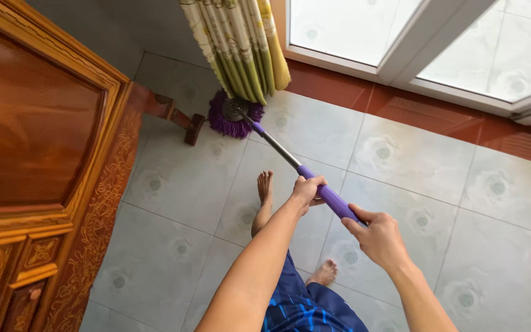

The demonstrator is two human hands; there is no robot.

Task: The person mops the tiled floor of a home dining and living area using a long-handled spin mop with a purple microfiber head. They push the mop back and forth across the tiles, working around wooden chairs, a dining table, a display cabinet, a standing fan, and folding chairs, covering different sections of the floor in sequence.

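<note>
Both hands, left (307,189) and right (379,237), clamp the mop handle (330,197). Its purple head (233,118) sits under the curtain (241,43) beside the cabinet (44,154). Most floor (413,160) looks dry, seemingly unmopped.

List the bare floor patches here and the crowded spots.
Bare tiles right of the mop handle, up to the red strip; also between cabinet and feet. Crowded: mop head, curtain and cabinet foot.
</note>
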